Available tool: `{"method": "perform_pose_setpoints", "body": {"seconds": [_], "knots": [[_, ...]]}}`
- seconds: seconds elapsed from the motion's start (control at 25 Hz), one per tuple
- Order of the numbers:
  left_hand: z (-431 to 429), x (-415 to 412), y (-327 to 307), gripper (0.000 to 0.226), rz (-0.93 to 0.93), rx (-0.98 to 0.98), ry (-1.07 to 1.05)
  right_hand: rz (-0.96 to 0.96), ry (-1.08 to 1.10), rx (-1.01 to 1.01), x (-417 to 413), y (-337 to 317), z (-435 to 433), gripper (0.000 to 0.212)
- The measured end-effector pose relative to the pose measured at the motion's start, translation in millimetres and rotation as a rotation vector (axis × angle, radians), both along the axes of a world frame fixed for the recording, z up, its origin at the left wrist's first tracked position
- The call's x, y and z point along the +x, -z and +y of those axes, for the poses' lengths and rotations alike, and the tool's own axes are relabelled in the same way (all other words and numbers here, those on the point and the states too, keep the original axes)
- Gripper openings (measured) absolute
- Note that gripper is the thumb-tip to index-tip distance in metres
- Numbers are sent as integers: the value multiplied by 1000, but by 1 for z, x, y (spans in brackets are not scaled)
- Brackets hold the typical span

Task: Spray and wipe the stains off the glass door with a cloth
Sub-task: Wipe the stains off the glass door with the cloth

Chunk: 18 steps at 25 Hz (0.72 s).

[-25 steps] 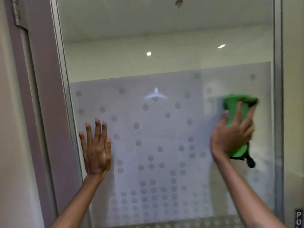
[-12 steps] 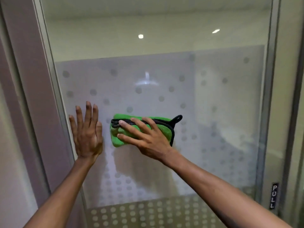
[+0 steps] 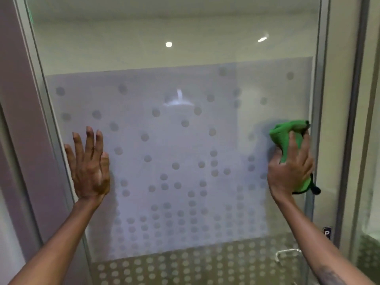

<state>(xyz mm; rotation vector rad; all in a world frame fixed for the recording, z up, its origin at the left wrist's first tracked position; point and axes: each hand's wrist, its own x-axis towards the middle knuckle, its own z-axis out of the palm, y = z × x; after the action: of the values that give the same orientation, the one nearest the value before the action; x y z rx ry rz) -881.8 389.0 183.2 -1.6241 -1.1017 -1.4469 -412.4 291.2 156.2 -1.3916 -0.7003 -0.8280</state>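
Cloth [image 3: 287, 134], green with a dark edge, bunched and pressed against the glass door [image 3: 185, 140] at the right of the frame, just beside the metal frame [image 3: 320, 99] on that side. Right hand [image 3: 292, 167] spread over the cloth, fingers [image 3: 292, 145] pointing up and curled into its folds, holding it to the pane; green fabric shows above the fingertips and again below the heel of the hand, where a dark loop [image 3: 315, 189] hangs out. Left hand [image 3: 90, 165] at the left of the frame, flat on the glass with fingers wide and extended upward, holding nothing, close to the left edge of the door. Glass door fills the centre of the frame: clear in its upper part, where two ceiling lights [image 3: 168, 44] show, and frosted below, with a pattern of round dots that grows denser toward the bottom. A small sign [image 3: 327, 233] at lower right shows the letter P; the rest is hidden behind the right forearm. Both forearms enter from the bottom corners of the frame.
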Motion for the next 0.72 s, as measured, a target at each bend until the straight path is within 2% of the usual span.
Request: {"method": "perform_pose_setpoints", "body": {"seconds": [0.08, 0.12, 0.2, 0.32, 0.48, 0.6, 0.72], "knots": [[-1, 2, -1, 55, -9, -3, 4, 306, -48, 76, -33, -2, 7, 50], [-1, 3, -2, 56, -13, -10, 7, 374, -57, 98, -55, -3, 13, 49], [-2, 4, -2, 56, -18, -19, 10, 338, -51, 89, -105, 1, 22, 46], [-3, 4, -2, 55, -15, -18, 14, 94, -95, 54, -189, 15, 34, 45], [-1, 0, -1, 55, -2, -12, 30, -326, -316, -76, -279, 52, 39, 51], [1, -4, 0, 54, 12, -3, 45, -844, -456, -200, -291, 90, 45, 50], [5, -7, 1, 54, 26, 38, 33, -1268, -448, -340, -254, 101, 47, 59]]}}
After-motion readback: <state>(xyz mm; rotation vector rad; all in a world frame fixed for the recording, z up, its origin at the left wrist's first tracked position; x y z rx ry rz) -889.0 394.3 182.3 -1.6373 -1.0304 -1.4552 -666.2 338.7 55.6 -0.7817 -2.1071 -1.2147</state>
